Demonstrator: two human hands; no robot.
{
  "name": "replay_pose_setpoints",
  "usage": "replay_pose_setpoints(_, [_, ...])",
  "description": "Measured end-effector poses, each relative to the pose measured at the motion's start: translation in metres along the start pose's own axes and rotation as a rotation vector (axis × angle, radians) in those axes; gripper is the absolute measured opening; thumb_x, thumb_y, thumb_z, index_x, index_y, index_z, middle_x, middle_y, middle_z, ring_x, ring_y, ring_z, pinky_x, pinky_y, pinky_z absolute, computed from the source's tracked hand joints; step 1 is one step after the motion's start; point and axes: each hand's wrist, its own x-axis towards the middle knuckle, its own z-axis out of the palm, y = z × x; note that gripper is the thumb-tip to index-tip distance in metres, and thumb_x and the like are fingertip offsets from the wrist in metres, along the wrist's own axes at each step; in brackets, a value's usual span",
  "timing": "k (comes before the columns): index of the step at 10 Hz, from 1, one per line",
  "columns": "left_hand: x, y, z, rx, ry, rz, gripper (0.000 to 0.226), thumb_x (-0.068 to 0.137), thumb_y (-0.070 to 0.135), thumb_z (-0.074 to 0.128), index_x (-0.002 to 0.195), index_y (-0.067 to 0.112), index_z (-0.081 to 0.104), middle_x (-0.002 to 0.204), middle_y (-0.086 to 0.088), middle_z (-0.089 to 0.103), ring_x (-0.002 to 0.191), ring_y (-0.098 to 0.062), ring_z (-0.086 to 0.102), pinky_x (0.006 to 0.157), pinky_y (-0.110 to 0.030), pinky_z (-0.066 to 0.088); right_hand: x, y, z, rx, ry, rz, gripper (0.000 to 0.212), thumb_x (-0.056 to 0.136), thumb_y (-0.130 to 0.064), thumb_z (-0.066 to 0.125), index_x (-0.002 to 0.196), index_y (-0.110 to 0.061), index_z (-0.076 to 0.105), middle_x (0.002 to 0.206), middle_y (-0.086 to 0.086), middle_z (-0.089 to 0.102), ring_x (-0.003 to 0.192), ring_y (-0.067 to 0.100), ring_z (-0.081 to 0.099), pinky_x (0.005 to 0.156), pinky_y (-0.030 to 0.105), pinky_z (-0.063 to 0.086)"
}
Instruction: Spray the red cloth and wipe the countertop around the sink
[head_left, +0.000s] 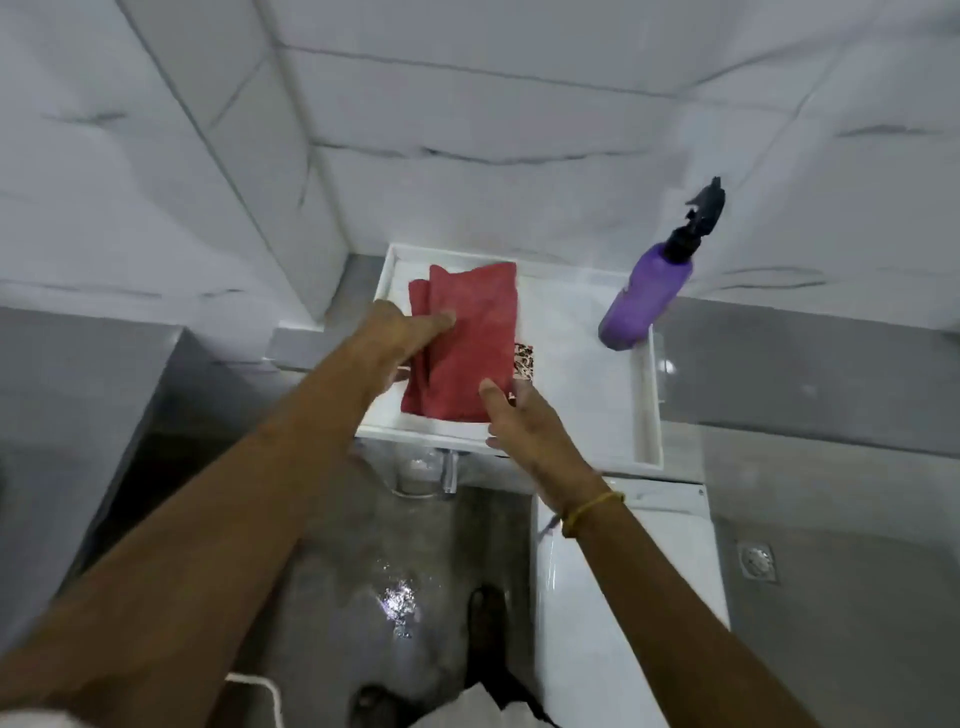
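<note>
A folded red cloth (467, 338) lies on the left part of a white sink basin (647, 410) set in the corner of tiled walls. My left hand (400, 338) rests on the cloth's left side, fingers spread across it. My right hand (524, 426) hovers at the cloth's near right corner, fingers apart, holding nothing. A purple spray bottle (647, 291) with a black trigger head stands at the basin's far right edge.
A small patterned item (523, 360) peeks out from under the cloth's right edge. A white toilet cistern (623, 587) stands below right. A wet grey floor (405, 561) shows beneath, with a floor drain (757, 560) at right. A chrome pipe (451, 473) hangs below the basin.
</note>
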Motion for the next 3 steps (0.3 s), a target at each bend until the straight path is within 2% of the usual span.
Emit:
replay_pose_setpoints(1, [0.016, -0.03, 0.011, 0.338, 0.114, 0.028, 0.065, 0.077, 0.029, 0.076, 0.125, -0.003, 0.044, 0.123, -0.019, 0.057, 0.111, -0.034, 0.057, 0.093, -0.045, 0.051, 0.029, 0.014, 0.006, -0.361, 0.069, -0.038, 0.039, 0.096, -0.03, 0.044, 0.112, 0.003, 0.056, 0.117, 0.025, 0.063, 0.108, 0.04, 0.055, 0.095, 0.045, 0.046])
replay_pose_setpoints(2, [0.025, -0.045, 0.01, 0.71, 0.157, 0.174, 0.065, 0.079, 0.033, 0.071, 0.126, 0.0, 0.042, 0.123, -0.022, 0.057, 0.113, -0.037, 0.054, 0.093, -0.042, 0.049, 0.04, 0.027, 0.015, -0.447, 0.1, -0.114, 0.031, 0.092, -0.025, 0.051, 0.111, -0.001, 0.056, 0.115, 0.022, 0.06, 0.105, 0.036, 0.054, 0.091, 0.039, 0.044])
replay_pose_setpoints(3, [0.028, -0.047, 0.0, 0.943, 0.159, 0.281, 0.053, 0.085, 0.038, 0.06, 0.125, 0.005, 0.047, 0.122, -0.021, 0.057, 0.114, -0.038, 0.054, 0.093, -0.043, 0.046, 0.035, 0.038, 0.018, -0.499, 0.129, -0.146, 0.031, 0.09, -0.024, 0.054, 0.114, -0.004, 0.053, 0.117, 0.02, 0.057, 0.106, 0.034, 0.052, 0.093, 0.04, 0.043])
